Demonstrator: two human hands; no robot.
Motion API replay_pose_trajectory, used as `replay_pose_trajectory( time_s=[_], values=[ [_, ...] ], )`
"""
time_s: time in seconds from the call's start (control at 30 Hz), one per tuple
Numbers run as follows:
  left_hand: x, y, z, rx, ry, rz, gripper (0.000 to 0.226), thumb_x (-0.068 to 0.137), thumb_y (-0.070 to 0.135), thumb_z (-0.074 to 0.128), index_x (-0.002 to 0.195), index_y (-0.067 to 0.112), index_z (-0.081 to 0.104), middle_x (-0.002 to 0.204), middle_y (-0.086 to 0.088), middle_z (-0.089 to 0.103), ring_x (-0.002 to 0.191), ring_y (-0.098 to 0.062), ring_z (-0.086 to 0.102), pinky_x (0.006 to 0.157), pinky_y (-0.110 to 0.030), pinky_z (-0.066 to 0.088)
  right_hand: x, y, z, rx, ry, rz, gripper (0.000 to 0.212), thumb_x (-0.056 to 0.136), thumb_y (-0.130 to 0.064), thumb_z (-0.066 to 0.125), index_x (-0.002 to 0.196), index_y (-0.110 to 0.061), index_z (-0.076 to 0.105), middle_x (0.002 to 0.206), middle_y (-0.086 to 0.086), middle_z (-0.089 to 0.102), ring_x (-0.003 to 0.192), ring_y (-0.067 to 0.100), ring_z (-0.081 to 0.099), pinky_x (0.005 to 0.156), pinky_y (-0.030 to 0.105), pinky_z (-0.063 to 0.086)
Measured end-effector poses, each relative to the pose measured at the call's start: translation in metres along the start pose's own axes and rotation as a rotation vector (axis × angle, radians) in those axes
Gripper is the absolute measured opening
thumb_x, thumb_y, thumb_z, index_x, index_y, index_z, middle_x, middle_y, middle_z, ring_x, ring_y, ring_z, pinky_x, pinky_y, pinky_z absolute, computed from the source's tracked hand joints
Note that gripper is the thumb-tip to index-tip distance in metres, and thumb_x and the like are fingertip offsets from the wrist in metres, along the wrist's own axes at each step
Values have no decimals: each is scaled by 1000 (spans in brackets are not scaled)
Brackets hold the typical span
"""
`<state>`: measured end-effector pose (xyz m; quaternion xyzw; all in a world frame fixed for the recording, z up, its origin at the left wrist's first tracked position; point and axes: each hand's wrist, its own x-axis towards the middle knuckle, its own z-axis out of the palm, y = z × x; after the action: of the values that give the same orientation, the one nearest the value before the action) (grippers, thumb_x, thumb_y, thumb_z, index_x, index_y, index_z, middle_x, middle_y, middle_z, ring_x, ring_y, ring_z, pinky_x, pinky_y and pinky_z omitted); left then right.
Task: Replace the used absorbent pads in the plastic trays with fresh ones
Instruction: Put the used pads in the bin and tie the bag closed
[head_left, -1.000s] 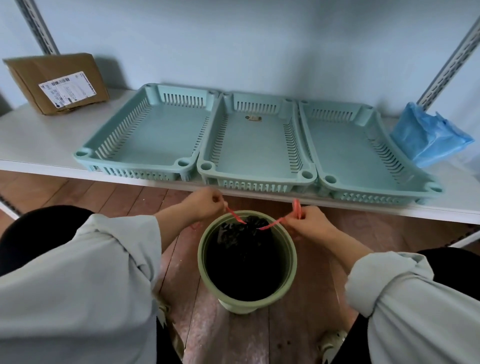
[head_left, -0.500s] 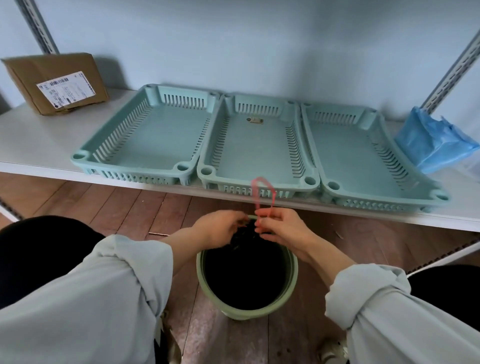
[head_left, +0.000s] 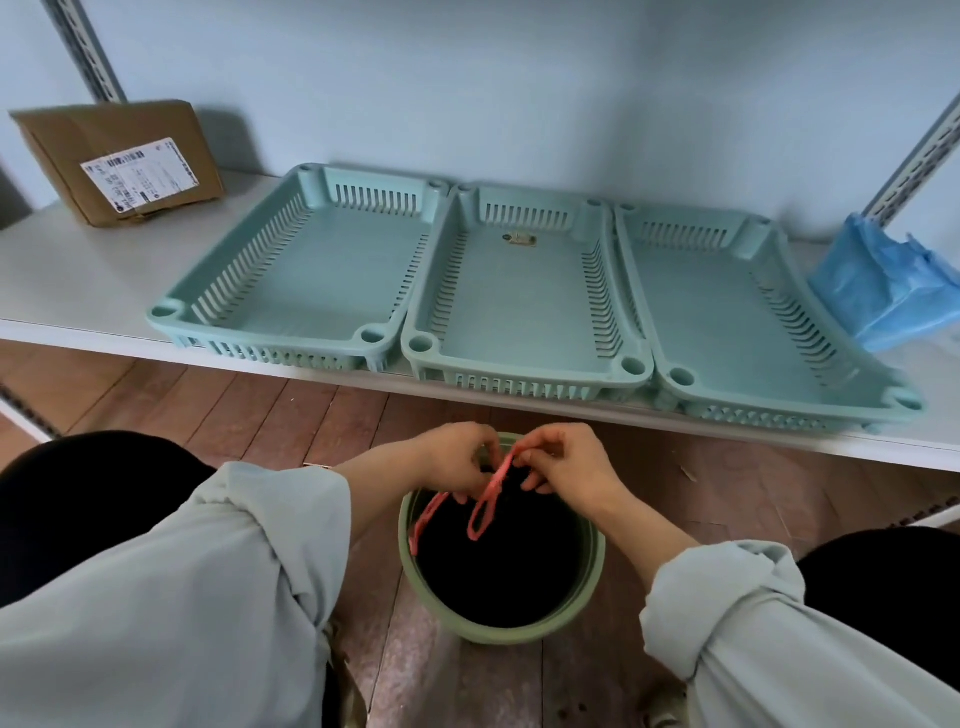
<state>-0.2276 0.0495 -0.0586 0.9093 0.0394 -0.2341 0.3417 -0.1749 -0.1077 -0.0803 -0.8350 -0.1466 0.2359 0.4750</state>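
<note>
**A:** Closest in, what's the risk?

**B:** The knot. Both hands are over the green bin (head_left: 501, 618) on the floor. The left hand (head_left: 453, 457) and the right hand (head_left: 563, 460) each pinch the pink drawstring (head_left: 488, 501) of the black bin liner (head_left: 498, 566), fingers curled tight on it. One loop hangs loose between them and another strand trails over the bin's left rim. If a pinch slips, I'd expect the half-made tie to fall open and the liner's mouth to sag back into the bin.

**A:** Anything else there?

**B:** Pulling hard sideways could tip the bin, since nothing steadies it. I can't tell what the liner holds; its inside is just dark.

**A:** And the task's own things?

**B:** Farther off, three plastic trays sit side by side along the shelf's (head_left: 104, 270) front edge: left tray (head_left: 311, 291), middle tray (head_left: 519, 306), right tray (head_left: 743, 322). I see no pads in them, so judging by that the used ones are already out and fresh ones not yet laid.

**A:** What stands in the way?

**B:** Little. The right tray's front corner looks to hang slightly over the shelf edge, so a knock on rising might dislodge it. A blue plastic bag (head_left: 883, 286) lies just beside it toward the shelf's right end; whether it holds the fresh pads, I can't tell. A cardboard box (head_left: 119, 161) leans at the back left corner, well apart.
</note>
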Motion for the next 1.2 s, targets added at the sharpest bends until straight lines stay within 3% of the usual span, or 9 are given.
replay_pose_trajectory(
  time_s=[0.13,0.27,0.57,0.73,0.83,0.93,1.03,1.1,1.2],
  values=[
    [-6,7,-3,298,-58,67,15,86,23,63,80,10,61,67,-3,58,57,-14,48,52,-22,38,-2,-3,5,53,-26,45,16,96,-8,50,85,-14,60,74,4,69,43,11,59,42,19,45],
    [-14,24,-8,492,-22,129,25,86,37,62,93,14,67,85,2,63,81,-18,57,68,-25,40,-8,-10,7,169,-89,138,20,96,-10,53,77,-8,62,63,4,65,40,5,56,43,17,48],
    [-12,33,-27,164,68,68,33,87,41,62,65,16,63,60,0,59,59,-15,54,61,-25,45,-21,-22,1,112,-357,103,13,90,-9,60,95,-3,71,68,-1,59,57,7,50,55,17,43],
    [-12,40,-27,203,118,68,38,92,42,52,77,12,69,61,0,59,58,-13,54,55,-21,41,-25,-22,-1,82,-408,42,21,92,-22,61,98,-5,71,67,-3,57,57,5,48,55,18,39],
    [-12,40,-30,222,184,30,40,96,44,42,88,18,71,75,0,66,73,-15,61,82,-34,50,-26,-22,-3,57,-396,23,26,95,-28,55,81,-16,74,72,8,63,51,3,45,50,17,36],
    [-18,37,-38,387,159,65,36,91,52,46,118,32,59,118,10,64,118,-15,54,112,-51,22,-26,-24,-6,56,-376,11,29,96,-29,53,76,-21,72,67,0,60,47,2,41,45,16,32],
    [-27,38,-38,465,11,116,76,79,60,61,144,35,29,147,9,38,139,-18,29,116,-56,2,-26,-24,-11,65,-355,25,32,97,-31,50,76,-18,71,57,-9,56,44,2,39,43,16,30],
    [-31,35,-33,556,138,212,80,75,51,69,141,37,26,149,4,26,138,-20,29,116,-48,17,-26,-22,-12,84,-337,54,37,98,-30,50,70,-19,71,53,-10,55,43,2,38,42,16,30],
    [-33,35,-28,720,466,499,44,80,47,62,119,35,45,126,7,40,116,-12,45,96,-26,33,-21,-17,-13,120,-288,105,34,98,-32,49,85,-12,74,59,-7,56,44,4,37,40,15,29]
  ],
)
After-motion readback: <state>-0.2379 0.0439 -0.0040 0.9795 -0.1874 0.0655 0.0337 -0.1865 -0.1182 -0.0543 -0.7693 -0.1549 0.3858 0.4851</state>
